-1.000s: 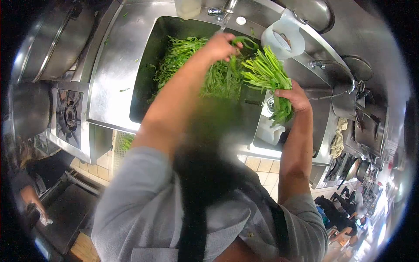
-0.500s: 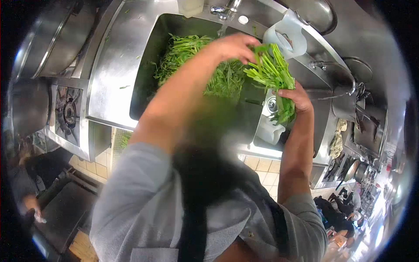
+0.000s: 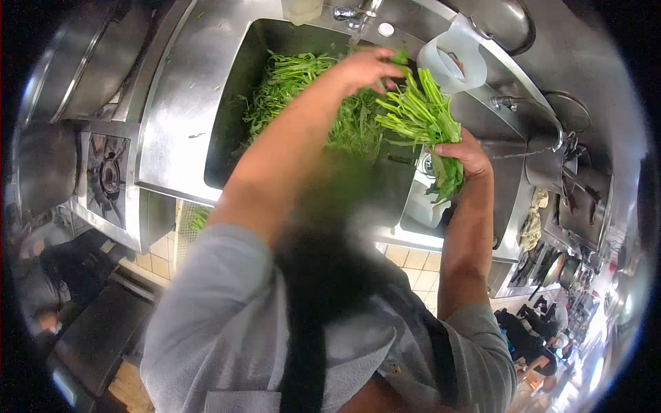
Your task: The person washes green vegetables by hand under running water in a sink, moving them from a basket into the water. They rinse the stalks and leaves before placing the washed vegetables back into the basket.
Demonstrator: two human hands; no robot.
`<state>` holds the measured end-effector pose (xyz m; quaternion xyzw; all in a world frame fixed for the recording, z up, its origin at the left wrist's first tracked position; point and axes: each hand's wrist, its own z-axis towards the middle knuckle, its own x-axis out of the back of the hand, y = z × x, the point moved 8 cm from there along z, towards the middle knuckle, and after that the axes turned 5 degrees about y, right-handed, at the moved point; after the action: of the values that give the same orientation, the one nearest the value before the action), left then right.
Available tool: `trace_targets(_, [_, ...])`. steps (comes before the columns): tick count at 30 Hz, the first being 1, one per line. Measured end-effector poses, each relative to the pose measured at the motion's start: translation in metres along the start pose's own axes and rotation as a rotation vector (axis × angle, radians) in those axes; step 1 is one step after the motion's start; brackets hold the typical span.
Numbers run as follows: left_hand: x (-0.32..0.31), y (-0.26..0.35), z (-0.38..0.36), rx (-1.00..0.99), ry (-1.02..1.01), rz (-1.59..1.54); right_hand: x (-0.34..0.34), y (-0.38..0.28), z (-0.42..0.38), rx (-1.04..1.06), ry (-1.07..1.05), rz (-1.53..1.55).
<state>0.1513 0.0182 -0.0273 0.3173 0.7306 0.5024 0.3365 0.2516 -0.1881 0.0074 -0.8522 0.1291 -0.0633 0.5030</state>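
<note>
My right hand (image 3: 469, 157) is closed around a bunch of leafy greens (image 3: 425, 110), stalk ends pointing up and left, leaves hanging below the fist. To the left of the stalk ends, my left hand (image 3: 372, 69) has its fingers bent, with a small green leaf (image 3: 399, 58) at the fingertips. Beneath the left forearm, a heap of loose greens (image 3: 292, 76) fills much of the deep sink (image 3: 231, 131). The far side of the left fingers is partly hidden.
A faucet (image 3: 354, 14) and a white cap (image 3: 385, 29) are behind the sink. A translucent pitcher (image 3: 451, 62) stands at back right, near a second tap (image 3: 506, 102). At left is a gas burner (image 3: 108, 175). Other people (image 3: 530, 337) work at lower right.
My left hand has drawn slightly left from the stalk ends, with a small leaf now at its fingertips. The bunch in my right hand has tipped a little left.
</note>
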Motion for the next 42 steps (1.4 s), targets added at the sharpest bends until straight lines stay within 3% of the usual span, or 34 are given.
trace_targets(2, [-0.020, 0.019, -0.018, -0.084, -0.085, 0.164, -0.013, -0.008, 0.001, -0.009, -0.067, -0.013])
trace_targets(4, [-0.027, 0.025, -0.012, -0.181, -0.180, 0.076, -0.008, -0.003, 0.003, -0.010, -0.076, -0.016])
trace_targets(6, [0.007, 0.021, -0.010, -0.003, 0.083, 0.147, -0.001, -0.001, -0.002, -0.012, -0.077, -0.018])
trace_targets(8, [0.044, 0.011, 0.007, -0.072, 0.293, 0.074, 0.010, -0.002, -0.012, 0.008, 0.000, -0.011])
trace_targets(10, [0.058, 0.013, -0.005, 0.078, 0.308, 0.436, 0.022, 0.000, -0.023, -0.031, 0.051, 0.007])
trace_targets(11, [0.052, -0.004, -0.004, 0.077, 0.306, 0.434, 0.024, -0.001, -0.024, -0.010, 0.048, -0.002])
trace_targets(13, [0.016, 0.005, -0.023, -0.253, 0.239, 1.082, 0.024, -0.002, -0.024, 0.013, 0.039, -0.013])
trace_targets(14, [-0.003, -0.025, -0.016, 0.019, -0.247, 1.137, 0.025, 0.001, -0.025, 0.009, 0.054, 0.005])
trace_targets(17, [-0.021, -0.040, -0.007, 0.146, -0.277, 1.006, 0.026, 0.005, -0.024, -0.018, 0.085, 0.009])
trace_targets(19, [-0.023, -0.014, -0.018, 0.130, -0.017, 0.183, 0.027, 0.009, -0.022, -0.031, 0.100, -0.005])
trace_targets(20, [-0.021, -0.011, -0.017, 0.130, -0.015, 0.185, 0.028, 0.013, -0.017, -0.035, 0.100, 0.018])
trace_targets(22, [-0.034, 0.004, -0.016, 0.001, -0.228, 0.313, 0.024, 0.013, -0.013, -0.038, 0.099, 0.042])
trace_targets(24, [-0.022, 0.010, -0.011, -0.033, -0.143, 0.369, 0.016, 0.008, -0.010, -0.013, 0.057, 0.017])
trace_targets(27, [0.025, 0.011, 0.006, -0.037, 0.125, 0.131, 0.016, 0.008, -0.005, 0.011, 0.056, -0.004])
trace_targets(28, [0.033, 0.010, 0.007, -0.037, 0.126, 0.130, 0.016, 0.007, -0.005, 0.010, 0.055, -0.006])
trace_targets(30, [0.074, 0.008, 0.004, -0.048, 0.438, 0.110, 0.017, 0.005, -0.006, 0.009, 0.092, 0.043])
trace_targets(31, [0.084, -0.007, 0.011, -0.048, 0.440, 0.107, 0.018, 0.006, -0.005, 0.008, 0.090, 0.041])
trace_targets(33, [0.075, -0.041, 0.025, -0.078, 0.157, 0.959, 0.022, 0.006, 0.000, 0.032, 0.126, 0.052])
trace_targets(34, [0.073, -0.048, 0.024, -0.076, 0.163, 0.959, 0.021, 0.007, 0.004, 0.033, 0.120, 0.050])
trace_targets(36, [0.044, -0.096, 0.014, 0.139, -0.364, 1.399, 0.022, 0.006, 0.010, 0.061, 0.158, 0.036])
trace_targets(37, [0.038, -0.085, 0.004, 0.140, -0.364, 1.398, 0.018, 0.004, 0.012, 0.060, 0.157, 0.036])
trace_targets(39, [0.037, -0.048, -0.015, 0.081, -0.006, 0.828, 0.011, 0.000, 0.016, 0.085, 0.217, 0.025])
trace_targets(40, [0.031, -0.049, -0.024, 0.081, -0.005, 0.829, 0.004, 0.000, 0.019, 0.086, 0.216, 0.025])
trace_targets(42, [0.018, -0.052, -0.043, 0.176, 0.003, 0.229, -0.004, -0.001, 0.026, 0.117, 0.304, 0.114])
